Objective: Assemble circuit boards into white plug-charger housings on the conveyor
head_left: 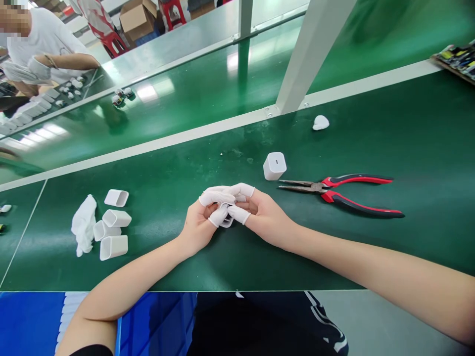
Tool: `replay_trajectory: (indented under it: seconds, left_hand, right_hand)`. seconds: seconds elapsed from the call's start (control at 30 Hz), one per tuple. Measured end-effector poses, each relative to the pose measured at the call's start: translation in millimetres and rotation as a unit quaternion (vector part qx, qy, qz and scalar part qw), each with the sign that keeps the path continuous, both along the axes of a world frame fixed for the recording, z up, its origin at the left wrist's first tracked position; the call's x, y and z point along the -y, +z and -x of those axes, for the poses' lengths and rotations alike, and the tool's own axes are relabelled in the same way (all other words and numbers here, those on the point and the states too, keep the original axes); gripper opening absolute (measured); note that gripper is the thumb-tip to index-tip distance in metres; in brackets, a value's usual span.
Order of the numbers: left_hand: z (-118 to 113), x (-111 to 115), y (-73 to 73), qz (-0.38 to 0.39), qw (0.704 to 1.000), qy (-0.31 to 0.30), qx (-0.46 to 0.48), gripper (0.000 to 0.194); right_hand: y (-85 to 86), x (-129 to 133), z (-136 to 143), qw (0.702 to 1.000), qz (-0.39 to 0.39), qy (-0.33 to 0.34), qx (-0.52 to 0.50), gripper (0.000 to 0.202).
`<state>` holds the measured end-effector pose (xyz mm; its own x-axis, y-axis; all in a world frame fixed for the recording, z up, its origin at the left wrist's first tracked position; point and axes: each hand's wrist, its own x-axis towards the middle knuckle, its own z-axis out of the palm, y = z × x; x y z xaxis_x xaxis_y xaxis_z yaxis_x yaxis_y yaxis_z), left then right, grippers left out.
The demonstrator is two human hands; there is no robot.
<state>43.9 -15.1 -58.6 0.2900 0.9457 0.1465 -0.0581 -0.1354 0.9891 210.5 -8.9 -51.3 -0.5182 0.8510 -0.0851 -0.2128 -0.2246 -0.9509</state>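
Observation:
White finger cots cover the fingertips of both hands. My left hand (204,216) and my right hand (256,210) meet over the green bench, closed around a small white charger housing (227,222) with something dark and metallic at its opening. Most of the housing is hidden by my fingers. Beyond my right hand stands a white charger (275,166) with a port slot on top. Needle-nose pliers (319,187) with red and black handles lie to the right, jaws apart. Several empty white housings (114,246) sit left of my left hand, beside a crumpled white glove or cloth (84,225).
A white lump (320,122) lies at the far side of the bench. A metal post (308,59) rises from the rail (185,136). Small parts (122,96) rest on the green surface behind it. Across it, a person (48,44) wears white gloves. Blue bins (156,321) stand below the bench edge.

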Motion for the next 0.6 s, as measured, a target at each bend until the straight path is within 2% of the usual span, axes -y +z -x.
replay_trajectory:
  seconds: [0.13, 0.23, 0.4, 0.6]
  left_hand:
    - [-1.7, -0.8, 0.7, 0.018, 0.999, 0.014, 0.028, 0.010]
    - [0.5, -1.8, -0.1, 0.028, 0.999, 0.000, 0.020, 0.014]
    - [6.6, -2.5, -3.9, -0.002, 0.999, -0.042, 0.009, 0.033]
    - [5.2, -0.9, -2.4, -0.043, 0.997, -0.062, -0.011, 0.032]
  right_hand:
    - [-2.1, 0.4, -0.2, 1.000, -0.017, 0.016, 0.009, 0.025]
    - [-1.5, -1.3, 0.3, 1.000, -0.012, 0.008, 0.001, 0.027]
    - [-1.1, -3.9, 1.1, 0.999, -0.003, 0.001, -0.033, 0.028]
    - [-2.2, -4.0, 0.2, 1.000, -0.004, -0.008, -0.018, 0.028]
